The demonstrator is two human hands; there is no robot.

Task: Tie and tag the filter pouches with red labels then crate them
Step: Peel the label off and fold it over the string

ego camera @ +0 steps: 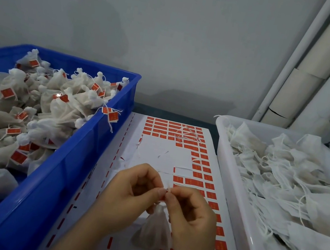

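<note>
step: tying/tagging. left hand (134, 187), right hand (190, 213) both curled, fingertips pinching string (167, 189) above neck of filled white mesh pouch (153, 231), over white sheet of red labels (155, 151). next, likely: seat label, drop in blue plastic crate (80, 154), left.

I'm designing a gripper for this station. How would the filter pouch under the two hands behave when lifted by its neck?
Probably floppy: the filter pouch is thin, see-through fabric that flares below its gathered neck. Likely light, since left hand and right hand manage its string with fingertip pinches. Unlikely to roll; it sags wide at the base.
</note>
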